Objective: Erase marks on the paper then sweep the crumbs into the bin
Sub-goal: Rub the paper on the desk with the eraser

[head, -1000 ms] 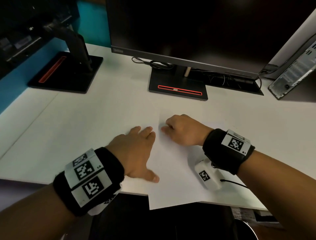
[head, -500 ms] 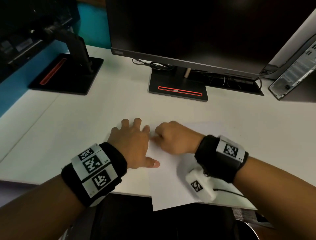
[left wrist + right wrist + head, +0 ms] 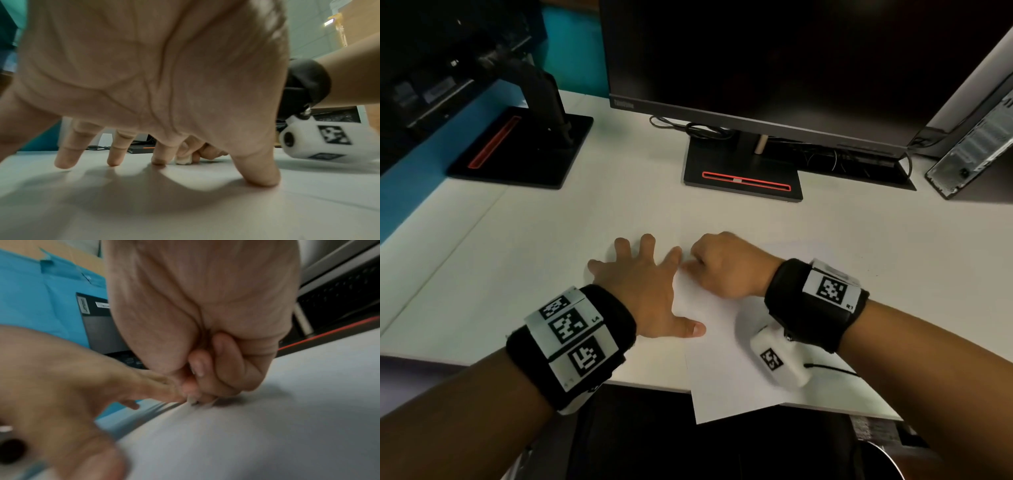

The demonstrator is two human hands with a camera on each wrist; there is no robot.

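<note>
A white sheet of paper [image 3: 722, 363] lies on the white desk [image 3: 551, 240], its near corner hanging over the front edge. My left hand [image 3: 643, 287] presses on the sheet's left edge, fingers spread and straight [image 3: 63, 162]. Just to its right, my right hand [image 3: 726, 267] is curled and pinches a small white eraser [image 3: 183, 160] down onto the paper near its far left corner. The eraser tip [image 3: 192, 400] is blurred in the right wrist view. I see no marks or crumbs on the paper.
A monitor on a black stand [image 3: 743, 174] rises behind the paper, and a second stand [image 3: 517, 147] sits far left. A computer case [image 3: 976, 147] leans at the far right. Below the desk edge at bottom right a curved rim [image 3: 887, 459] shows.
My right hand has slid left and nearer, up against the left hand's index finger. The left hand's fingers have spread wider, and the paper has turned slightly.
</note>
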